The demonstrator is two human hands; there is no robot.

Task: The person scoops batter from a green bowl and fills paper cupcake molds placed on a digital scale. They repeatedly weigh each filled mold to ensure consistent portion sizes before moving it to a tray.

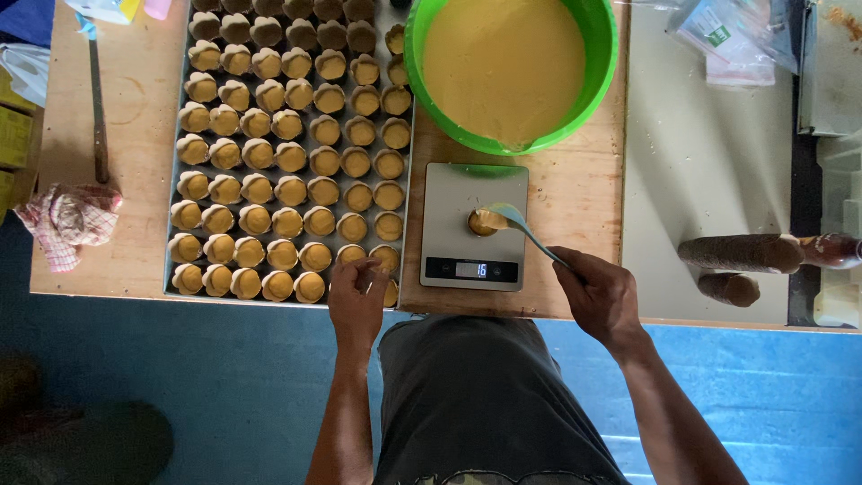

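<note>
My right hand [597, 295] grips a pale blue spoon [519, 223] whose bowl is over a small pastry cup [482, 223] standing on a grey kitchen scale [449, 193]. My left hand [357, 304] rests on a filled cup at the near right corner of a metal tray [173, 229]. The tray carries several rows of small cups [289, 157] filled with yellow batter. A green bowl [603, 67] of yellow batter [503, 63] sits just beyond the scale.
A knife [97, 99] and a checked cloth [67, 220] lie left of the tray on the wooden table [579, 189]. Plastic bags [732, 36] sit far right. Two brown bottles [745, 253] lie on a pale surface at right.
</note>
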